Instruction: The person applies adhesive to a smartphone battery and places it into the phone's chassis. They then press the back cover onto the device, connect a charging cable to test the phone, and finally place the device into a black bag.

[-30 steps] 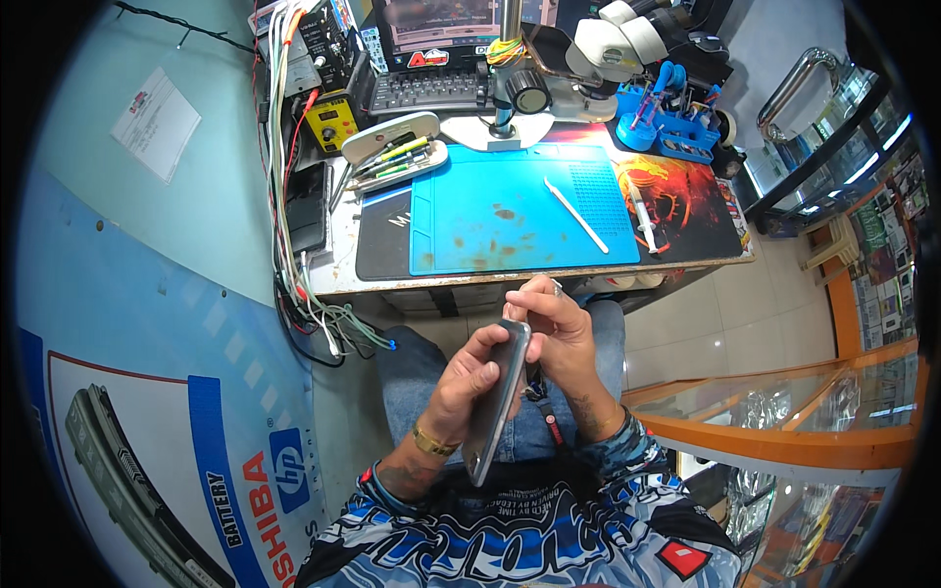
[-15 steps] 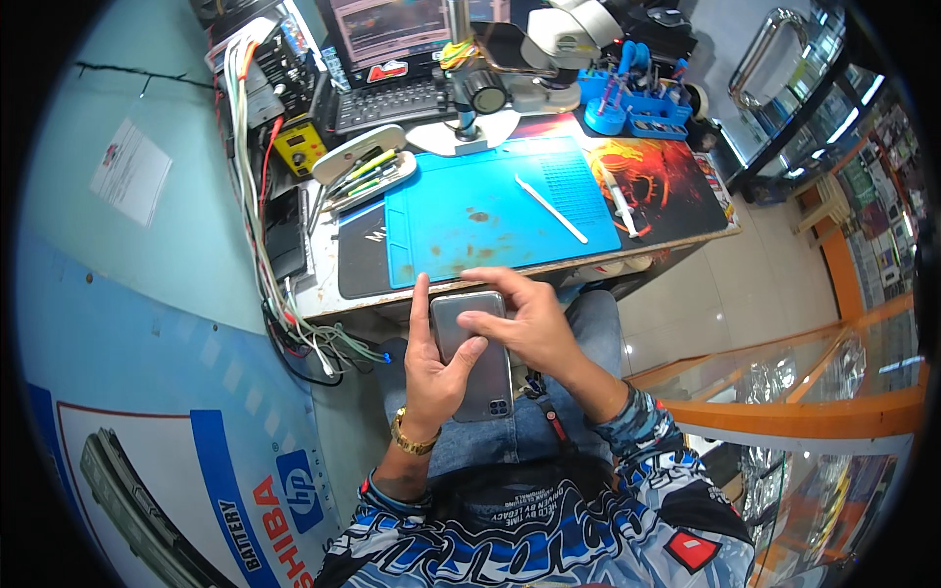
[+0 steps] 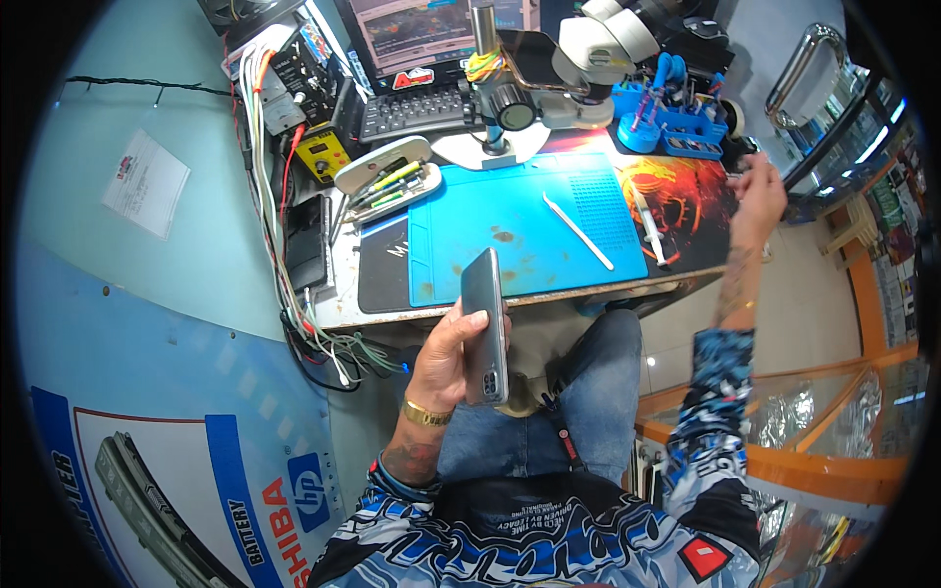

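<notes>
A grey smartphone [image 3: 481, 338] stands tilted in my left hand [image 3: 441, 358], its camera cluster toward me and its back partly in view. My left thumb presses on the phone's edge, and the other fingers are mostly hidden behind it. It is held over my lap, at the near edge of the blue repair mat [image 3: 461, 235]. Stretched out far to the right, my right hand [image 3: 759, 204] is beyond the desk's right end, near the blue tool organizer [image 3: 693, 134]. Its fingers are loosely bent and apart, and nothing shows in them.
On the mat lies a white stick-like tool [image 3: 578, 231]; a syringe [image 3: 650, 229] rests to its right. An open case of pens and tools [image 3: 392, 183] sits at the left. Behind stand a microscope [image 3: 513, 108] and a laptop [image 3: 412, 113]. Cables [image 3: 263, 196] hang down the left side.
My right hand has left the phone and swung out to the far right. My left hand has tilted the phone up onto its edge. The view has shifted slightly.
</notes>
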A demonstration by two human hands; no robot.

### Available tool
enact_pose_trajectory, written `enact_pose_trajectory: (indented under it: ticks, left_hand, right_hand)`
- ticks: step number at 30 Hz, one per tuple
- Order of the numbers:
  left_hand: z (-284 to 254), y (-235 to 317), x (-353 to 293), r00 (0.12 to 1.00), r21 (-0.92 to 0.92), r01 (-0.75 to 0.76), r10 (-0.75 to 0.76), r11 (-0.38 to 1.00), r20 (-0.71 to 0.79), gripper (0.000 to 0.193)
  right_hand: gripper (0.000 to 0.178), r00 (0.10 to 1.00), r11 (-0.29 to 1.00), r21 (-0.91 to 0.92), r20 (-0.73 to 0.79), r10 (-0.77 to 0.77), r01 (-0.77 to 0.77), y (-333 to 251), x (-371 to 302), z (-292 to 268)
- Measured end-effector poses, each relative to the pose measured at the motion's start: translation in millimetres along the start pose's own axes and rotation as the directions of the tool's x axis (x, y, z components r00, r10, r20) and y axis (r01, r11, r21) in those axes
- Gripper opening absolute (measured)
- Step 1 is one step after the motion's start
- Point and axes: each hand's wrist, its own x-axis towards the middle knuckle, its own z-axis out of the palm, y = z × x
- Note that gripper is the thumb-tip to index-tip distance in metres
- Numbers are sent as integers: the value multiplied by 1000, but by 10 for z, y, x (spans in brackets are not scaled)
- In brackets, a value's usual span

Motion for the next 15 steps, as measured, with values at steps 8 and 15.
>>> enact_pose_trajectory:
  ticks: [8,15]
  left_hand:
    - [81,-6,283,994,-26,-21,23,999,103,81]
    - [102,-14,257,997,-114,-18,26,993,70,88]
  right_hand:
    - [44,972,419,-878,228,-60,231,1752,2219,-1181]
    - [23,885,773,-544,112,453,-327,1500,2098,-749]
